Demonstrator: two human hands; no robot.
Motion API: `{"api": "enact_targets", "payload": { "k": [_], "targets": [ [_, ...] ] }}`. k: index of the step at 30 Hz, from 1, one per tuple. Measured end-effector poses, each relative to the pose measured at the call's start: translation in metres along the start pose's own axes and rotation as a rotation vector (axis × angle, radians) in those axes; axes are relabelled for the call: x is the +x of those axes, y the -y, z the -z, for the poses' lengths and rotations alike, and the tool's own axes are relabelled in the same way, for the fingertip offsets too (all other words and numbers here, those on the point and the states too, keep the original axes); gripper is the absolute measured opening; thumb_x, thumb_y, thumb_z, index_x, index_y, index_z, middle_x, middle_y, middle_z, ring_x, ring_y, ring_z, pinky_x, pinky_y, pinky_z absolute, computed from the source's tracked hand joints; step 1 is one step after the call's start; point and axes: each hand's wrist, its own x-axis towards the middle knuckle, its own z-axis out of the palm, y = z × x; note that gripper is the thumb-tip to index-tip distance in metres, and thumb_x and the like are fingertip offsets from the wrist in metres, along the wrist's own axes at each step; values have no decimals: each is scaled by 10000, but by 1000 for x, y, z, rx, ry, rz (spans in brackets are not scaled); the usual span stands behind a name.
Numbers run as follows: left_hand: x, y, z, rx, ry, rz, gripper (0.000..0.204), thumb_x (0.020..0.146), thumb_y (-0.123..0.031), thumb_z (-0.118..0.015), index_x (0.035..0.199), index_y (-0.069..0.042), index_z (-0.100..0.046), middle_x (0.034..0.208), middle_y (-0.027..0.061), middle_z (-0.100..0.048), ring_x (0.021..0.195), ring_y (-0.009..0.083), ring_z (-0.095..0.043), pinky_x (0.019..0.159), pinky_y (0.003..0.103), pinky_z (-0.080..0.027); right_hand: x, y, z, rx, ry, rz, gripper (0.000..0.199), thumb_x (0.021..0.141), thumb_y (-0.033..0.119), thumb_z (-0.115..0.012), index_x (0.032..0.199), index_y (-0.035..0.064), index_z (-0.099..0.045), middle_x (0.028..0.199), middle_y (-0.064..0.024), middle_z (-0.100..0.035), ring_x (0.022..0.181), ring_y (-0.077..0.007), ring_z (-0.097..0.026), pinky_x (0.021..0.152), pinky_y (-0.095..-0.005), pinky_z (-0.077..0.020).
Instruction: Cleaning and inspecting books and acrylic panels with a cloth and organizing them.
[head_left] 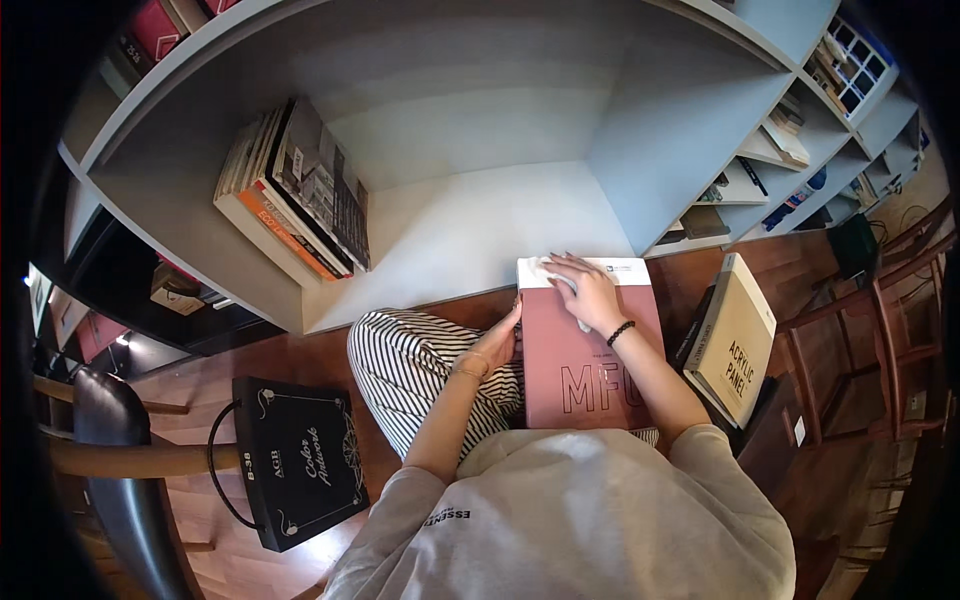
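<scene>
On my lap stands a large dusty-pink catalogue [570, 350] with a white band along its far end and big outlined letters on its cover. My left hand [495, 345] grips its left edge, the thumb showing and most of the fingers hidden. Over the white band lies my right hand [585, 295], fingers bent and pressing a crumpled white cloth [541, 270] against the cover. The cloth shows at the fingertips and below the palm; the rest is under the hand.
Ahead is a grey shelf [470, 215] with several upright books and magazines [300, 195] at its left. A beige sample box [735, 340] leans at my right, near wooden chairs [900, 330]. A black carry case [300, 460] lies on the floor at left, beside a black-seated chair [125, 470].
</scene>
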Motion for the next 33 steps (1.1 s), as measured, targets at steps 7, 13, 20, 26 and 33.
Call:
{"api": "enact_targets", "payload": {
  "k": [7,13,20,26,33],
  "targets": [
    [-14,31,-18,-348,-93,-104,508,1006,-249,-304,1417,48,-291,1475,85,-330,1374,315,-252,1166,458,-111,10,1,-19,-61,-38,-40,287,827,116,-591,1095,174,-677,1197,-39,-627,1188,-247,-533,1006,-367,-426],
    [-31,76,-43,-992,-121,-161,509,983,-246,-321,1401,45,-336,1473,90,-337,1368,343,-262,1156,511,-104,-34,27,-4,-50,49,110,286,834,104,-587,1096,178,-676,1202,-36,-625,1183,-239,-539,1003,-364,-431],
    [-36,91,-49,-1030,-98,-247,517,983,-262,-305,1404,36,-334,1480,91,-323,1370,343,-252,1148,532,-110,-1,22,-8,-14,61,102,295,839,92,-574,1104,178,-670,1209,-34,-620,1173,-242,-544,1001,-362,-432],
    [-44,120,-58,-956,-53,-318,515,1015,-298,-265,1411,28,-316,1478,90,-322,1360,310,-260,1152,479,-149,30,15,-36,-96,-51,5,309,825,66,-553,1090,175,-670,1184,-43,-626,1149,-258,-554,1003,-370,-424],
    [-42,120,-66,-1019,-117,-385,514,1019,-337,-286,1397,2,-368,1474,65,-343,1348,287,-284,1149,438,-163,0,23,-28,-90,30,155,318,817,52,-537,1074,178,-676,1203,-47,-612,1154,-274,-544,990,-381,-425]
  ]
}}
